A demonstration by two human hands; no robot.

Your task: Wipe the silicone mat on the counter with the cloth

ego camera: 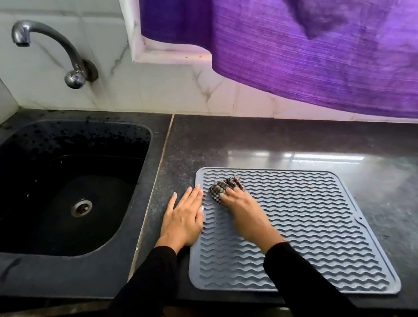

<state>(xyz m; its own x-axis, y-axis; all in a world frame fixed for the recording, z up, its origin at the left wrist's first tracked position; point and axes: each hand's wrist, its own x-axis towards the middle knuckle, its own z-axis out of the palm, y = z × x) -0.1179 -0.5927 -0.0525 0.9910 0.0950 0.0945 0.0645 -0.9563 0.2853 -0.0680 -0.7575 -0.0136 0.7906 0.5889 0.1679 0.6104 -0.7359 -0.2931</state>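
Nearest us, the grey silicone mat (296,226) lies flat on the dark counter (415,193), its near edge at the counter's front lip, just right of the black sink (49,185). On it we log our left hand (184,217), fingers straight and pressed flat across the mat's left border onto the counter, and our right hand (240,203), fingers curled round the bunched checked cloth (223,187) at the far-left corner. We judge the wiping itself under way, with the mat's right and near parts probably still to cover, so the next stroke calls for a pass rightward along the ridges under steady pressure; beyond hang the tap (50,43) and purple curtain (319,29).
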